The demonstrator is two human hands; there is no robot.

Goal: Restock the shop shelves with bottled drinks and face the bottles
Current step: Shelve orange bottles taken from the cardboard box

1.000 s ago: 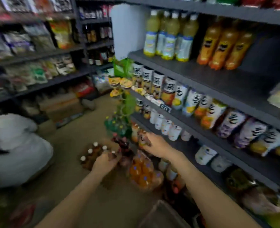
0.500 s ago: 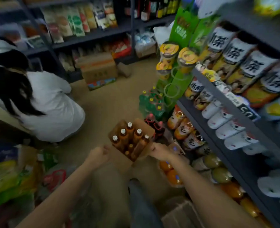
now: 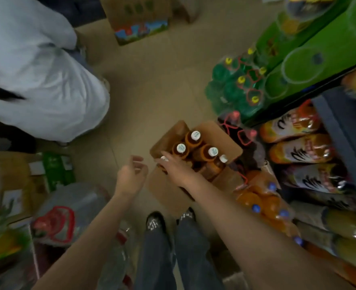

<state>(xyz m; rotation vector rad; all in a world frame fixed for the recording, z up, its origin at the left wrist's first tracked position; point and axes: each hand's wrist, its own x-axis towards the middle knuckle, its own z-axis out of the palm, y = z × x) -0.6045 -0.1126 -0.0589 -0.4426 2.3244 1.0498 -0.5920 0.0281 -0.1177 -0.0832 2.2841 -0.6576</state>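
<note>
An open cardboard box (image 3: 228,143) stands on the floor in front of my feet, holding several amber bottles with white caps (image 3: 195,137). My right hand (image 3: 176,168) reaches into the box's near left corner, its fingers over a bottle whose cap just shows; the grip itself is hidden. My left hand (image 3: 131,176) hovers just left of the box, fingers loosely curled and holding nothing. Bottled tea (image 3: 294,124) lies on the low shelf at the right.
A crouching person in white (image 3: 43,80) fills the upper left. A wrapped pack of green bottles (image 3: 235,86) and a pack of orange bottles (image 3: 265,204) sit beside the shelf. A carton (image 3: 139,19) stands further back, and bags (image 3: 55,222) are at the left.
My view has tilted down from the shelves to the floor. My right hand has moved over the box onto the bottles, and my left hand has come off the box's side.
</note>
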